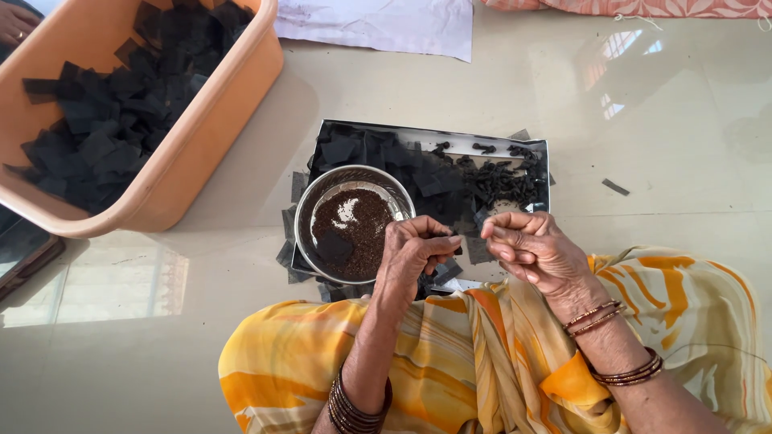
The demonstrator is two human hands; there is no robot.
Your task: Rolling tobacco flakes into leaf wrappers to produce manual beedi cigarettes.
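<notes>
Pinched narrowly between both hands' fingertips, left hand (pixel 414 251) and right hand (pixel 531 247), a small dark piece is best rolled tightly over the steel tray (pixel 450 141).

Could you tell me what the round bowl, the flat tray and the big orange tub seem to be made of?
The bowl looks like polished steel: its rim is silvery and catches the light. The tray seems the same metal, grey and shiny with thin raised edges. The tub looks like plastic: an even orange colour, thick rounded rim and a dull sheen.
</notes>
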